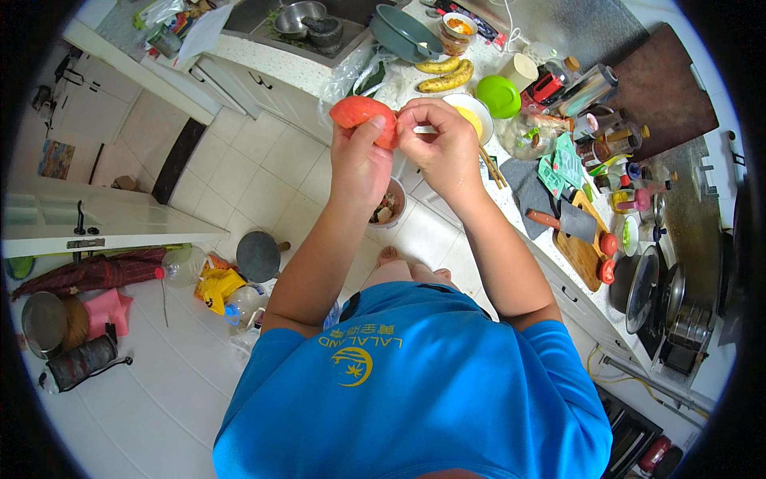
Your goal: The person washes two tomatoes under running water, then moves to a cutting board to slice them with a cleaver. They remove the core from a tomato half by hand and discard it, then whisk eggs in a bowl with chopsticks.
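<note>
A large red tomato [362, 112] with a wet-looking surface is raised above the floor near the counter's edge. My left hand [363, 158] grips it from below, thumb across its near side. At the tomato's right edge, the thumb and fingers of my right hand [440, 138] are pinched together against it. Whether a strip of skin is between those fingertips is too small to tell. Below my hands stands a waste bin [402, 190] with food scraps inside. Partly hidden behind my right hand is a white bowl [488, 129] holding something yellow, with wooden chopsticks [494, 167] beside it.
Two bananas [449, 81], a green colander [398, 33] and a lime-green bowl [498, 97] stand on the counter. A cleaver [575, 224] lies across a wooden cutting board [574, 254], near red tomato pieces [607, 271]. A dark round stool [258, 256] stands on the floor.
</note>
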Demonstrator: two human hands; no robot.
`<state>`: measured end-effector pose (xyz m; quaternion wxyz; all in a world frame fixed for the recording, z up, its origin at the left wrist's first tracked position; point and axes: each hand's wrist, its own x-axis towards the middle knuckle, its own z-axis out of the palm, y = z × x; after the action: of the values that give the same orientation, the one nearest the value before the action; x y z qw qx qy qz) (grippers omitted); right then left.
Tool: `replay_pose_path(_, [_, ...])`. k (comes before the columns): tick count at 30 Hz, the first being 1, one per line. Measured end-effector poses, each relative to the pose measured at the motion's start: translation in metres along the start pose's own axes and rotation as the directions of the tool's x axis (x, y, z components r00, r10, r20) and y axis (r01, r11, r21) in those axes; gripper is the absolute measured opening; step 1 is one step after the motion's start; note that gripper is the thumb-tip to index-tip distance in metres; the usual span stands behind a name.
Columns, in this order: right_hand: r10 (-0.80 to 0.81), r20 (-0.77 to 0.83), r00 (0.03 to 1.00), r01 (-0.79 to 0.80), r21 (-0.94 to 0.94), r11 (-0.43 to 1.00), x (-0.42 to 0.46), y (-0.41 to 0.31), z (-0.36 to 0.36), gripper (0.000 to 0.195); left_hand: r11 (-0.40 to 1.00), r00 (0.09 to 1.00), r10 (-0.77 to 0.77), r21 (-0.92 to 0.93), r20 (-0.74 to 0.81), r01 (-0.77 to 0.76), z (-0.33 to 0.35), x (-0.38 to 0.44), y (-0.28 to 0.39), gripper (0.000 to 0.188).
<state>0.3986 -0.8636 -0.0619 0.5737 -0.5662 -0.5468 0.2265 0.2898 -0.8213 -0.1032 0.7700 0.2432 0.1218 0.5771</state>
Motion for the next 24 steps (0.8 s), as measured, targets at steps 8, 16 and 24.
replay_pose_path(8, [0.317, 0.152, 0.936, -0.350, 0.331, 0.876, 0.002, 0.016, -0.003, 0.014, 0.997, 0.999, -0.030, -0.068, 0.017, 0.031, 0.002, 0.003, 0.000, 0.021])
replay_pose_path(16, [0.335, 0.243, 0.910, -0.398, 0.287, 0.871, 0.001, 0.007, -0.012, 0.015, 0.998, 0.999, 0.017, 0.062, 0.046, -0.020, -0.001, 0.004, 0.001, 0.024])
replay_pose_path(24, [0.200, 0.162, 0.966, -0.220, 0.115, 0.969, 0.003, 0.003, -0.011, 0.015, 0.997, 0.999, 0.009, 0.079, 0.044, -0.012, -0.001, 0.002, 0.000, 0.024])
